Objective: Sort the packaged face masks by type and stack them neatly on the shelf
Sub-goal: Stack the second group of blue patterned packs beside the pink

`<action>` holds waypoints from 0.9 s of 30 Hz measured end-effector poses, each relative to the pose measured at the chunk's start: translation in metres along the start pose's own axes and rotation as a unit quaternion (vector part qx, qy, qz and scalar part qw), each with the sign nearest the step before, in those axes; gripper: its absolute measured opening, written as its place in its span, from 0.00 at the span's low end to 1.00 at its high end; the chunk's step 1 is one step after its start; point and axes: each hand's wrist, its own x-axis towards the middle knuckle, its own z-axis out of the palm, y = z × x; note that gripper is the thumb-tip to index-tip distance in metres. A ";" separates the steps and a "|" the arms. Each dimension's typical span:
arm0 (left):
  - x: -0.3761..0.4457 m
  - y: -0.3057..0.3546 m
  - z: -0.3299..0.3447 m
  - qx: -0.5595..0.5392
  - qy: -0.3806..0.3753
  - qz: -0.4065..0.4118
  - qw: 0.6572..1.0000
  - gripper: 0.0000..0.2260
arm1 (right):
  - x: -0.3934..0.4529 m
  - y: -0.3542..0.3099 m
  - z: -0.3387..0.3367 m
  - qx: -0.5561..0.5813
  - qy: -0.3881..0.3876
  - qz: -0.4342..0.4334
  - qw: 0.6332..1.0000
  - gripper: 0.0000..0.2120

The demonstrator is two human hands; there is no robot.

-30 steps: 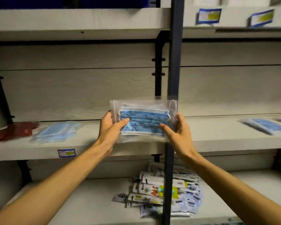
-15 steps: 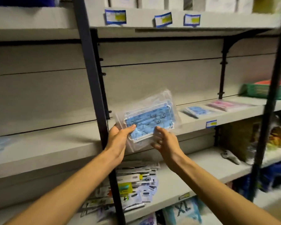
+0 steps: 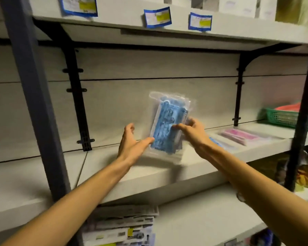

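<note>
right hand (image 3: 194, 134) pinching blue mask pack (image 3: 168, 125) upright above shelf (image 3: 149, 176), left hand (image 3: 132, 144) open, thumb seemingly touching it

single head view, close, facing forward and slightly down at shelf (image 3: 167, 167)

left grip (image 3: 132, 139) open, right grip (image 3: 192, 132) pinching

Pale wood-grain panels (image 3: 158, 64) backed the dim shelving. Black brackets (image 3: 76, 96) and a grey upright post (image 3: 34, 96) carried the boards. Blue-edged labels (image 3: 157, 17) hung along the upper shelf's front edge (image 3: 238, 28).
</note>
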 end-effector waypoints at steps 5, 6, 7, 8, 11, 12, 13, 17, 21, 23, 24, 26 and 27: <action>0.044 -0.005 0.016 -0.055 -0.011 -0.005 0.998 0.29 | 0.032 0.019 0.003 -0.042 -0.103 -0.015 0.994 0.09; 0.049 -0.006 0.019 -0.066 -0.017 -0.011 0.998 0.26 | 0.037 0.023 0.005 -0.039 -0.102 -0.015 0.994 0.09; 0.054 -0.007 0.022 -0.076 -0.021 -0.013 0.997 0.23 | 0.042 0.027 0.007 -0.034 -0.098 -0.015 0.994 0.10; 0.057 -0.009 0.025 -0.086 -0.022 -0.012 0.996 0.21 | 0.046 0.032 0.009 -0.026 -0.093 -0.013 0.995 0.11; 0.061 -0.009 0.036 -0.123 -0.002 0.005 0.992 0.12 | 0.054 0.038 0.012 0.004 -0.071 -0.014 0.997 0.15; 0.061 -0.008 0.037 -0.136 0.015 0.012 0.991 0.09 | 0.055 0.038 0.011 0.013 -0.063 -0.023 0.998 0.16; 0.060 -0.007 0.038 -0.145 0.031 0.022 0.989 0.08 | 0.055 0.039 0.010 0.027 -0.052 -0.036 0.998 0.18; 0.050 -0.009 0.045 -0.186 0.040 0.042 0.981 0.11 | 0.048 0.051 0.000 0.036 -0.022 -0.104 0.994 0.23; 0.047 -0.006 0.051 -0.185 0.052 0.061 0.979 0.14 | 0.048 0.057 0.004 0.029 -0.041 -0.129 0.990 0.22; 0.050 -0.001 0.049 -0.185 0.068 0.075 0.978 0.13 | 0.050 0.053 0.010 0.029 -0.051 -0.150 0.987 0.23; 0.051 0.000 0.046 -0.189 0.078 0.083 0.975 0.12 | 0.049 0.051 0.013 0.029 -0.055 -0.167 0.984 0.24; 0.050 -0.001 0.039 -0.197 0.097 0.100 0.971 0.14 | 0.046 0.050 0.018 0.028 -0.063 -0.199 0.978 0.24; 0.048 -0.002 0.037 -0.199 0.098 0.102 0.970 0.16 | 0.044 0.051 0.019 0.026 -0.064 -0.211 0.975 0.24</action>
